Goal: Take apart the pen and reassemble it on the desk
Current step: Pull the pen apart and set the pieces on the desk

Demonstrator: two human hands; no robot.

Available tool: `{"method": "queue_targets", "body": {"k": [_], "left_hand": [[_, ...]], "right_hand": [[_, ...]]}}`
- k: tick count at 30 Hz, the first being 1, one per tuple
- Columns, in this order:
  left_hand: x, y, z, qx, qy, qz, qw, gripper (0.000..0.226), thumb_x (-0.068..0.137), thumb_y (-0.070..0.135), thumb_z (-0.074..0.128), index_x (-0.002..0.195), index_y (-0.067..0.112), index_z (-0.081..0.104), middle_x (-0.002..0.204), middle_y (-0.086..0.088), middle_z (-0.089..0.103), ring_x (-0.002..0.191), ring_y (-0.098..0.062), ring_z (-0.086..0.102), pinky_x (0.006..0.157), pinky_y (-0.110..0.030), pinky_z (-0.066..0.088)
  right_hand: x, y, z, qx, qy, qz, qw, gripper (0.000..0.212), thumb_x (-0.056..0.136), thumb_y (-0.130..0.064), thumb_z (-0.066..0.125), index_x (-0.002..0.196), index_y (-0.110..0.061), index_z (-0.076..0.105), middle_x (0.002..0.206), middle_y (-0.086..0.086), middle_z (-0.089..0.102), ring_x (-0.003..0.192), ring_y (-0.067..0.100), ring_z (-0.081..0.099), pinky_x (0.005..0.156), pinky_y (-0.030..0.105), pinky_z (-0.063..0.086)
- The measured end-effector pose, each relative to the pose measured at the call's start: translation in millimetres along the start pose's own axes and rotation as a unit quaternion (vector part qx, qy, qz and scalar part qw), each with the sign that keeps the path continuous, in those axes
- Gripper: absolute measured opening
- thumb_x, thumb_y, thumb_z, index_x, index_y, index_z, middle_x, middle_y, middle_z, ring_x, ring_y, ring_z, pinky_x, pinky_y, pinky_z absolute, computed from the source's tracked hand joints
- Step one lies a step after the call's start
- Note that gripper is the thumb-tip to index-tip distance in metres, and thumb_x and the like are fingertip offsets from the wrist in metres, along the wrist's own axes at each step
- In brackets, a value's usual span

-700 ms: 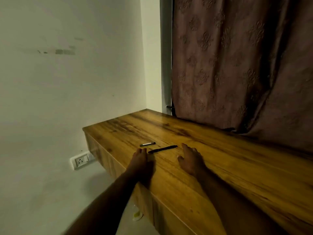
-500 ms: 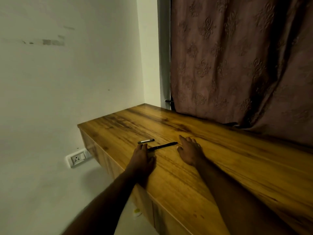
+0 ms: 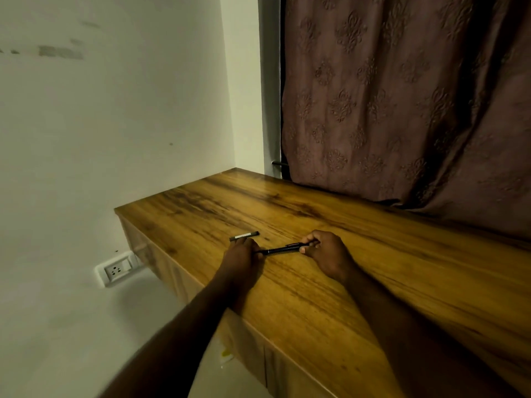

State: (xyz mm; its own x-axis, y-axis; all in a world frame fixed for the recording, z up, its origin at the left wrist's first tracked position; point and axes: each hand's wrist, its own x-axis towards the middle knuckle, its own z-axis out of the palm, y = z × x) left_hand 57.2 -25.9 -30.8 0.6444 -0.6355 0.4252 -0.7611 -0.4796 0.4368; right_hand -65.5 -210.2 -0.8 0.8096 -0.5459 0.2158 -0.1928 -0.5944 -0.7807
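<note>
Left grip (image 3: 242,254) and right grip (image 3: 321,251) each pinch one end of the black pen (image 3: 280,249), low at the worktop (image 3: 373,282); short dark stick (image 3: 244,236) lies just beyond left grip

No legible text anywhere. Pale strip on the small dark stick (image 3: 244,235) lying on the surface (image 3: 373,282): too small to read.
</note>
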Motion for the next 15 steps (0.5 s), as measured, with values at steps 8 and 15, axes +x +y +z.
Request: {"method": "queue_targets", "body": {"k": [8,15], "left_hand": [[-14,10,-21,-0.361,0.002,-0.105,0.927,0.007,0.085,0.003,0.063,0.082,0.009,0.060,0.071,-0.004,0.063,0.061,-0.011,0.058,0.051,-0.020,0.049],[-12,6,-29,-0.472,0.015,-0.128,0.872,0.016,0.082,-0.009,0.061,0.076,0.005,0.062,0.060,0.003,0.064,0.055,-0.003,0.058,0.052,-0.015,0.048]], "right_hand": [[-27,3,-11,0.214,0.047,0.038,0.975,0.011,0.084,-0.002,0.066,0.094,-0.004,0.070,0.068,0.002,0.064,0.056,0.006,0.055,0.052,0.015,0.042],[-16,3,-8,0.283,0.020,0.031,0.958,0.007,0.090,-0.008,0.061,0.088,-0.003,0.065,0.070,0.008,0.063,0.049,0.009,0.053,0.043,0.019,0.040]]}}
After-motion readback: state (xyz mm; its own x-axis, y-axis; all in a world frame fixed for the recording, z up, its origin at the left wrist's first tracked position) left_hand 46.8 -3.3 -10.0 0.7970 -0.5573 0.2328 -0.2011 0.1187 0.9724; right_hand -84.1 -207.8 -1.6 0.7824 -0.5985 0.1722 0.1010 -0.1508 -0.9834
